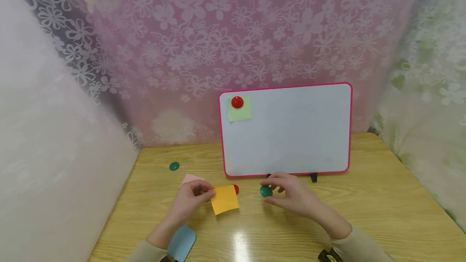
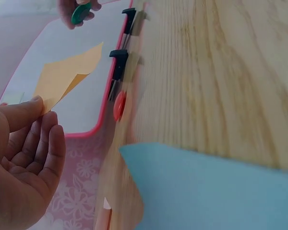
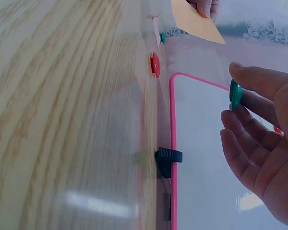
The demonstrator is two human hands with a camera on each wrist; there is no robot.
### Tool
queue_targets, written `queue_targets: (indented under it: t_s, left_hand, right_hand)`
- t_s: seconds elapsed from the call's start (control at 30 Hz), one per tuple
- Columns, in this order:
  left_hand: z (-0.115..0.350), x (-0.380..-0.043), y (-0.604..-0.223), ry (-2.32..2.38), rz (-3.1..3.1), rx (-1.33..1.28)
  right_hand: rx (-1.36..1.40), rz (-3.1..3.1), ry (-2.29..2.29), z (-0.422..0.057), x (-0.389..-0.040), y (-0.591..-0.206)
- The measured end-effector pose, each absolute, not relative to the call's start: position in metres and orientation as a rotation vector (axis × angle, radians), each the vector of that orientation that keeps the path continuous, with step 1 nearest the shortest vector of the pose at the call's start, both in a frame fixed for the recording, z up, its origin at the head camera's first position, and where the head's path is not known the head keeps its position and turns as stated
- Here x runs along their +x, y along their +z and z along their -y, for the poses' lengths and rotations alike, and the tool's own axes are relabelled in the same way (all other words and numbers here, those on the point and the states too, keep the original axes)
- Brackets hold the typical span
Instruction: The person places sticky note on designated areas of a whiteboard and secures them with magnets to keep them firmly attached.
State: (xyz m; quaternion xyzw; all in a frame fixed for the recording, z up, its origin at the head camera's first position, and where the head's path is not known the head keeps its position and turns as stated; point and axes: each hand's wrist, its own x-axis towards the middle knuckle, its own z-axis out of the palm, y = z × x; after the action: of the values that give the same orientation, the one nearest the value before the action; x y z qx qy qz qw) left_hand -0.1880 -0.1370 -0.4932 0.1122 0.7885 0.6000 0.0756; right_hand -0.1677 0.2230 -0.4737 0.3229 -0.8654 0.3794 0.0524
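One pale-green note (image 1: 245,115) is up on the whiteboard (image 1: 291,132) under a red magnet (image 1: 237,102), while the orange note (image 1: 224,200) pinched in the left hand (image 1: 188,199), the green magnet (image 1: 266,191) pinched in the right hand (image 1: 294,197) and pink paper (image 1: 191,178) on the desk (image 1: 382,201) are not yet there.

I can't read any lettering, brand, number or sign here: none on the whiteboard (image 1: 295,136), the pale green sticky note (image 1: 241,115) on it, or the orange sticky note (image 1: 225,200). The black wrist device (image 1: 323,255) bears a yellow patch (image 1: 333,258), too small to make out.
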Motion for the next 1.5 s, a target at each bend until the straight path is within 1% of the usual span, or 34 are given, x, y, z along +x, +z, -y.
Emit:
queue_targets:
  t_s: [0.6, 1.13, 1.5]
  left_hand:
    - [0.112, -0.185, -0.491, 1.798, -2.285, 0.383]
    - [0.091, -0.193, -0.498, 1.781, -2.292, 0.441]
    - [0.074, -0.197, -0.495, 1.777, -2.3, 0.505]
  right_hand:
    - [0.933, 2.545, 1.087, -0.239, -0.166, -0.463]
    - [0.904, 2.543, 1.053, -0.244, -0.168, -0.461]
    - [0.847, 2.556, 1.067, -0.248, -0.171, -0.462]
